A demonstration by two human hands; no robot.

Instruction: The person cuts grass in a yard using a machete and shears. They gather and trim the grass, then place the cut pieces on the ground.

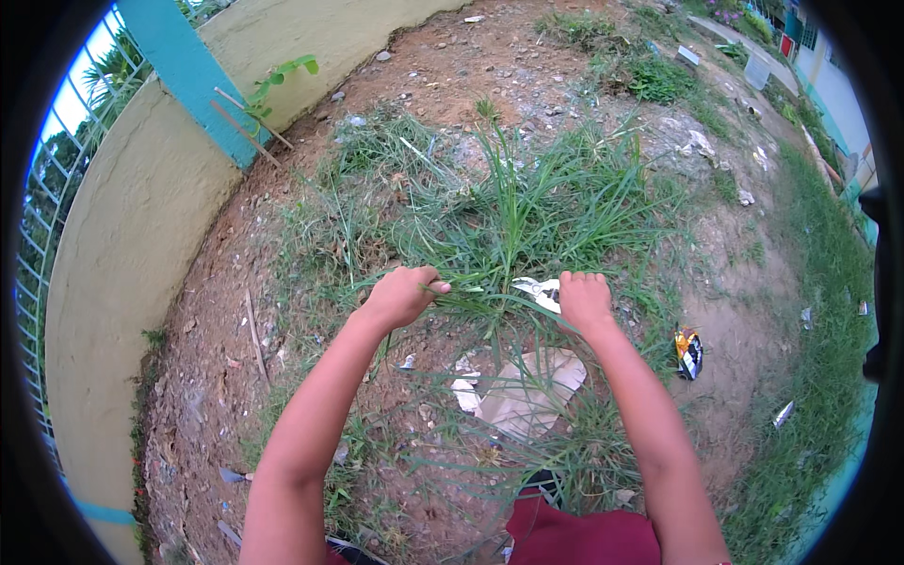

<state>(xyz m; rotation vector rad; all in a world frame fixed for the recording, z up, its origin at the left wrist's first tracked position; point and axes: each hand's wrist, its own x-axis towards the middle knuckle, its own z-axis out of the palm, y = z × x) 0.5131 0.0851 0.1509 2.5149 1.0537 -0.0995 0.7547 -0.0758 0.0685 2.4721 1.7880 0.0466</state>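
My left hand [409, 295] is closed around a bunch of long green grass blades [462, 291], just left of the base of a grass clump. In my right hand [586, 300] is a pair of pruning shears [538, 291] with pale handles; the metal jaws point left, towards the clump's base, and look parted. Most of the handles is hidden by my fingers. Tall grass [515, 205] stands beyond both hands. Below them, a crumpled piece of brown paper or cardboard [533, 392] lies on the soil, partly crossed by grass blades.
A beige wall [134, 212] with a turquoise post [191, 78] curves along the left. Thin sticks [247, 127] lean beside a leafy seedling. A shiny wrapper [688, 352] lies right of my right arm. Litter and stones dot the soil; low grass [812, 339] borders the right.
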